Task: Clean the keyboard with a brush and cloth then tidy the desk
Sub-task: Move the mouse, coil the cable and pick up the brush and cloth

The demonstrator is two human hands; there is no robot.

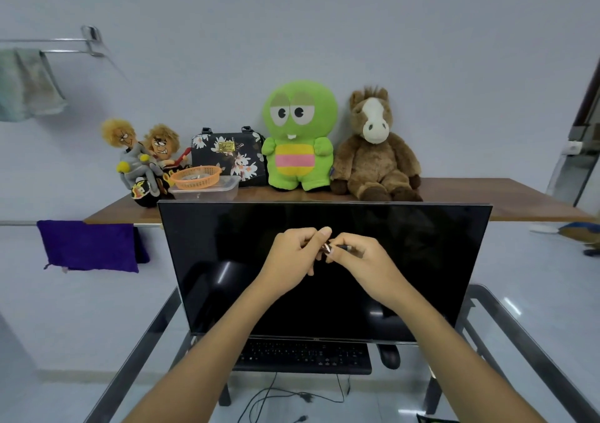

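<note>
Pale blue-grey wall (357, 26) behind a wooden shelf (506, 201); glass-topped desk (532, 351) with dark metal frame in front. Metal towel rail (65, 45) at upper left. Glossy pale floor (513, 253) reflects light.

**Single head-worn view, facing forward and slightly down**

Worn at head height, close above the glass desk (156, 331). Aimed straight at the dark monitor (324, 270), near and central, with the keyboard (303, 356) low in frame. Wide-angle, taking in the wooden shelf (487, 201) and wall behind. Forearms entering from the bottom edge.
</note>
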